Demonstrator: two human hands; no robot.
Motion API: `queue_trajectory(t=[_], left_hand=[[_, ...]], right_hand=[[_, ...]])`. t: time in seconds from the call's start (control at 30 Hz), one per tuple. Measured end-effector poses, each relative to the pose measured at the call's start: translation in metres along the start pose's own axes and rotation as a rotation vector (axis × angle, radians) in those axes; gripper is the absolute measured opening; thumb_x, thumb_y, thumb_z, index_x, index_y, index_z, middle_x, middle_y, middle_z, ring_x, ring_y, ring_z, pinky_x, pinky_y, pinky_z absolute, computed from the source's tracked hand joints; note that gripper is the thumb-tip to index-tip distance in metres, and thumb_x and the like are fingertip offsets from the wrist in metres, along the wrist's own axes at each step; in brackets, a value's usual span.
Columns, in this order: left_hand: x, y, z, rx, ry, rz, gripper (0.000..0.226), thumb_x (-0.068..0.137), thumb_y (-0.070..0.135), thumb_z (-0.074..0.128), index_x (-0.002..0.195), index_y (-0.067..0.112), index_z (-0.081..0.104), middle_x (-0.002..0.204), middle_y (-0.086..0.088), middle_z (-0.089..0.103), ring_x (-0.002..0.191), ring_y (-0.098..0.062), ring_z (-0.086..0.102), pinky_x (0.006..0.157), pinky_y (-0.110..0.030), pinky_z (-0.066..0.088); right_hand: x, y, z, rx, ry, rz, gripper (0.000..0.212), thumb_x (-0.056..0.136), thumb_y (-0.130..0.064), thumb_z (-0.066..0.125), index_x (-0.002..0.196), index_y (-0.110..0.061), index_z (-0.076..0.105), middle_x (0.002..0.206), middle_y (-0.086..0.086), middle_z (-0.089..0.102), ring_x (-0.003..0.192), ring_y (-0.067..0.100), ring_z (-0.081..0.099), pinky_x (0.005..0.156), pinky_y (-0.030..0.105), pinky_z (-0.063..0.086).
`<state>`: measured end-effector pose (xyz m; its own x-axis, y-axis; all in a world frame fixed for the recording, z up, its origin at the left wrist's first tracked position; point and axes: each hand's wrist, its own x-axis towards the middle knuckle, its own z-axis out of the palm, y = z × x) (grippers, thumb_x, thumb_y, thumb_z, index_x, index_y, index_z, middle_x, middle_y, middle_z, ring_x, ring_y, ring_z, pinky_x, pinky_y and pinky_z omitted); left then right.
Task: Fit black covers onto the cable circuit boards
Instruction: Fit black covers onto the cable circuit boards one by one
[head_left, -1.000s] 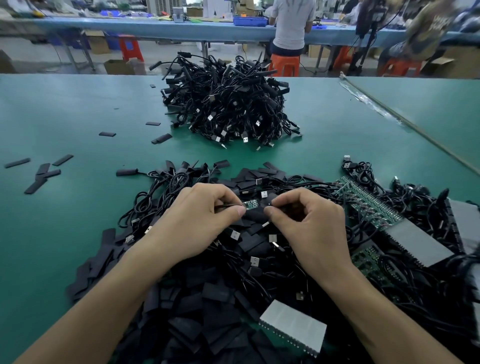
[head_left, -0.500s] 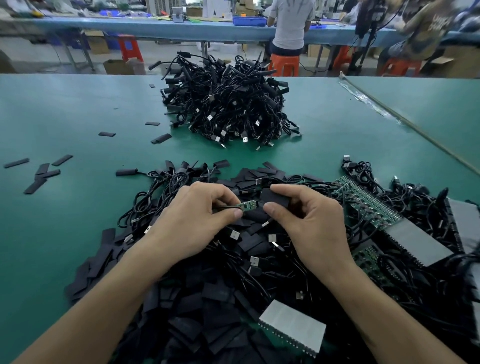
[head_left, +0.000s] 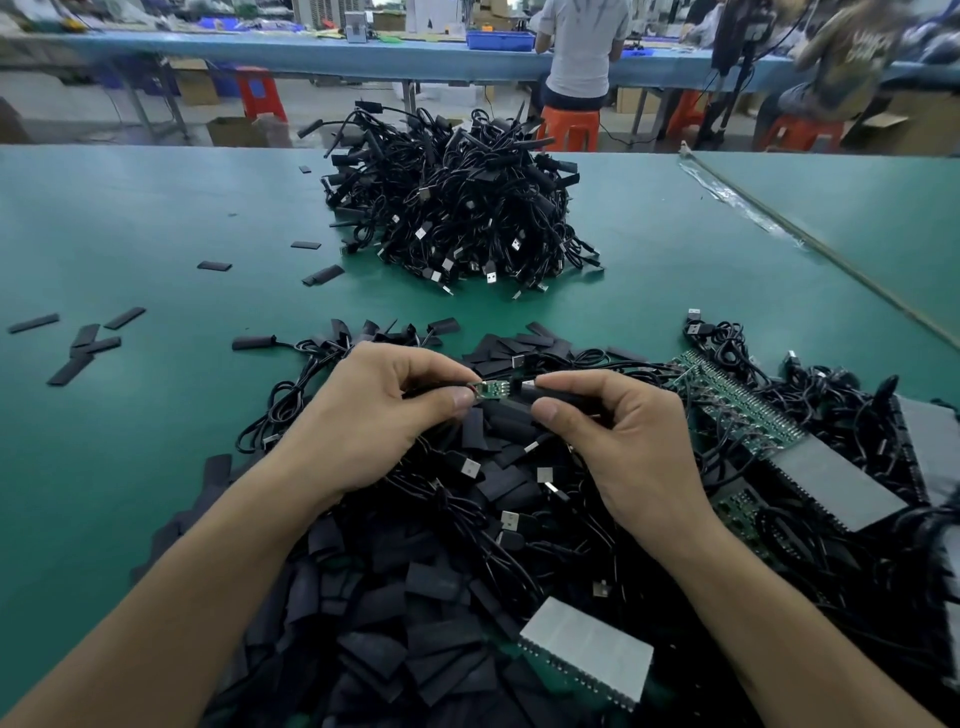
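My left hand (head_left: 371, 421) pinches the cable end of a small green circuit board (head_left: 492, 389) between thumb and forefinger. My right hand (head_left: 618, 441) pinches a black cover (head_left: 558, 399) whose open end points at the board's free tip, just apart from it. Both are held above a heap of loose black covers and cables (head_left: 431, 587) in front of me. Most of the cover is hidden by my fingers.
A big pile of black USB cables (head_left: 452, 208) lies at the table's far centre. Panels of green circuit boards (head_left: 737, 410) with grey blocks lie to the right. Stray covers (head_left: 83, 348) dot the green table (head_left: 130, 218) at left. People sit at a far bench.
Both hands have lifted slightly off the heap. The right hand has turned the cover so its open end faces the board's tip, and board and cover now line up end to end.
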<state>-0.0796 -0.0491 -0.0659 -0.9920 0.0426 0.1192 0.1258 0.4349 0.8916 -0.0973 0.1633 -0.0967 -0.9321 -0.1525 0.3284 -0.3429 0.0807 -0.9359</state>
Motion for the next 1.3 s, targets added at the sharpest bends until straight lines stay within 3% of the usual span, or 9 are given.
queue_trajectory(t=[0.17, 0.47, 0.57, 0.73, 0.93, 1.17, 1.3], left_hand=[[-0.001, 0.002, -0.001, -0.038, -0.051, -0.004, 0.020, 0.087, 0.013, 0.074, 0.088, 0.033, 0.079, 0.078, 0.002, 0.076, 0.074, -0.008, 0.070, 0.070, -0.013, 0.052], [-0.002, 0.007, -0.005, -0.034, -0.070, -0.009, 0.019, 0.087, 0.011, 0.074, 0.087, 0.029, 0.080, 0.072, 0.005, 0.075, 0.066, 0.000, 0.065, 0.057, -0.005, 0.041], [-0.003, 0.009, -0.006, -0.012, -0.099, -0.002, 0.023, 0.088, 0.010, 0.073, 0.088, 0.032, 0.080, 0.073, 0.006, 0.075, 0.068, 0.000, 0.066, 0.056, -0.005, 0.041], [-0.003, 0.009, -0.005, -0.015, -0.085, -0.012, 0.017, 0.089, 0.011, 0.072, 0.088, 0.026, 0.080, 0.068, 0.008, 0.074, 0.056, 0.006, 0.060, 0.052, -0.003, 0.039], [-0.004, 0.009, -0.005, 0.012, -0.082, -0.044, 0.013, 0.090, 0.020, 0.071, 0.089, 0.030, 0.078, 0.071, 0.005, 0.074, 0.047, 0.000, 0.047, 0.047, -0.011, 0.039], [-0.007, 0.012, 0.006, 0.025, -0.171, -0.054, 0.017, 0.092, 0.020, 0.069, 0.087, 0.034, 0.078, 0.073, 0.006, 0.075, 0.050, -0.002, 0.051, 0.050, -0.012, 0.041], [-0.006, 0.011, 0.006, -0.017, -0.124, -0.092, 0.013, 0.093, 0.027, 0.066, 0.089, 0.024, 0.078, 0.076, 0.005, 0.076, 0.052, 0.000, 0.057, 0.055, -0.009, 0.044]], right_hand=[[-0.001, 0.000, 0.000, -0.035, -0.011, -0.009, 0.018, 0.079, -0.016, 0.080, 0.093, -0.026, 0.077, 0.085, -0.012, 0.076, 0.078, 0.005, 0.072, 0.071, 0.017, 0.055], [-0.002, -0.002, 0.001, 0.033, -0.052, 0.025, 0.027, 0.078, -0.011, 0.081, 0.099, -0.028, 0.075, 0.090, -0.009, 0.077, 0.081, 0.008, 0.073, 0.072, 0.019, 0.057], [-0.002, -0.002, 0.001, 0.011, -0.049, 0.022, 0.027, 0.077, -0.016, 0.081, 0.101, -0.028, 0.075, 0.092, -0.010, 0.077, 0.085, 0.007, 0.073, 0.074, 0.019, 0.056], [-0.002, -0.003, 0.001, -0.053, -0.088, -0.012, 0.024, 0.075, -0.014, 0.083, 0.092, -0.030, 0.077, 0.085, -0.013, 0.076, 0.079, 0.004, 0.072, 0.071, 0.014, 0.053], [-0.005, -0.004, 0.003, -0.014, -0.124, -0.028, 0.033, 0.073, -0.007, 0.084, 0.094, -0.032, 0.075, 0.086, -0.016, 0.076, 0.079, -0.001, 0.071, 0.070, 0.009, 0.051], [-0.007, 0.000, 0.004, -0.076, -0.109, -0.056, 0.030, 0.076, -0.009, 0.082, 0.099, -0.029, 0.076, 0.088, -0.017, 0.076, 0.081, -0.001, 0.071, 0.071, 0.007, 0.050], [-0.006, 0.002, 0.004, -0.062, -0.088, -0.058, 0.027, 0.077, -0.006, 0.082, 0.098, -0.022, 0.077, 0.084, -0.014, 0.076, 0.073, 0.002, 0.071, 0.066, 0.007, 0.048]])
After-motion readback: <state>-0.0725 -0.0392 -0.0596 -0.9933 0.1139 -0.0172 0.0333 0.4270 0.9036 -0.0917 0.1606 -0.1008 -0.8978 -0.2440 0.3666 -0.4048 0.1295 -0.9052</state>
